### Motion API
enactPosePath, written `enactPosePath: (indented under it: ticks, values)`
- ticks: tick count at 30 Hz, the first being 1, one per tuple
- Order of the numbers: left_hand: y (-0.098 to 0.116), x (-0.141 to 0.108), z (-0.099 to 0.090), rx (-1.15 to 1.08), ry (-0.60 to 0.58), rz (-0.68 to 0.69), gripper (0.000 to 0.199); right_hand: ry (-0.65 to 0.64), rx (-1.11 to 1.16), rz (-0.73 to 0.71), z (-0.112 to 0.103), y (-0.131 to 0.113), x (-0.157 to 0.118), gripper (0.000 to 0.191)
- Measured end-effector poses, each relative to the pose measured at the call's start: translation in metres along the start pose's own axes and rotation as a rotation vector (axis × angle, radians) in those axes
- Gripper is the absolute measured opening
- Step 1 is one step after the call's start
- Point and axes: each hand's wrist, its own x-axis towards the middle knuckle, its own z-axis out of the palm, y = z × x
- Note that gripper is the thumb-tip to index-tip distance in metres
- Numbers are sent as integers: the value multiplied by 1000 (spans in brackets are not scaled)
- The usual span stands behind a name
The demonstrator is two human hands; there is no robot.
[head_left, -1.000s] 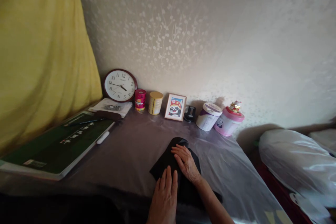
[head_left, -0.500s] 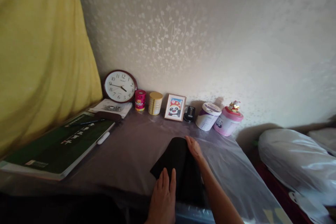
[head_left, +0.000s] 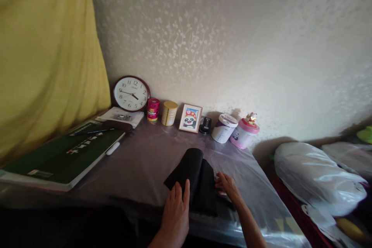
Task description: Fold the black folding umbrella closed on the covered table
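A piece of black folded fabric (head_left: 190, 174) lies near the table's front edge, its left part rounded over in a thick fold and its right part flatter. My left hand (head_left: 177, 205) rests on the near left side of the fabric, fingers stretched out. At the right edge of the fabric is my right hand (head_left: 228, 186), its fingers slightly bent and apart. Whether those fingertips touch the fabric is hard to tell. A dark strip shows below the right hand, partly hidden by the wrist.
A plastic-covered table (head_left: 142, 162) holds a large green book (head_left: 69, 155) at left. Along the wall stand a clock (head_left: 131, 93), a red can (head_left: 153, 109), a yellow-lidded can (head_left: 169, 113), a panda picture frame (head_left: 190, 118), and two tubs (head_left: 225, 128). White bags (head_left: 314, 174) lie at right.
My right hand has left the fabric's far end and come down along its right edge. The fabric's right part now lies lower, apart from the rounded fold. My left hand stays on the fabric.
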Motion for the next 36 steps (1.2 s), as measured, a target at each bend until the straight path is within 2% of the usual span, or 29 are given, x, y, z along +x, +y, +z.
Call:
enactPosePath:
  ticks: [6, 10, 13, 15, 17, 18, 20, 22, 24, 25, 29, 32, 36]
  values:
    - [-8, -2, -7, -95, 1, 16, 76, 15, -211, -76, 10, -5, 8, 38]
    - [-10, -1, -9, -140, -18, 15, 76, 126, -384, -256, 9, 1, 16, 35]
    - [-9, -2, -7, -154, -13, 3, 76, 183, -525, -294, 5, 4, 13, 26]
    - [-8, -2, -6, -156, -12, -5, 77, 281, -634, -339, 6, 1, 5, 21]
    - [-7, -2, -5, -147, -3, -10, 77, 372, -713, -499, 13, -6, -5, 19]
    - [-7, -2, -5, -137, 3, -16, 76, 376, -725, -620, 18, -9, -9, 21]
    - [-6, -2, -5, -113, 4, -25, 76, 256, -713, -837, 32, -14, -15, 25]
    - [-6, -2, -5, -99, -1, -25, 76, 135, -712, -906, 42, -10, -16, 27]
    - [-6, -2, -5, -104, 1, -20, 76, 142, -726, -851, 45, -1, -12, 28]
    - [-7, -2, -5, -109, 3, -19, 76, 193, -729, -800, 42, 5, -9, 28]
    - [-8, -1, -6, -115, -20, -20, 76, 331, -649, -554, 17, 22, -1, 29]
    - [-8, -1, -7, -122, -31, -11, 75, 275, -473, -343, 2, 24, 2, 31]
    - [-10, -1, -7, -153, -29, 0, 74, 135, -232, -225, 2, 19, 5, 36]
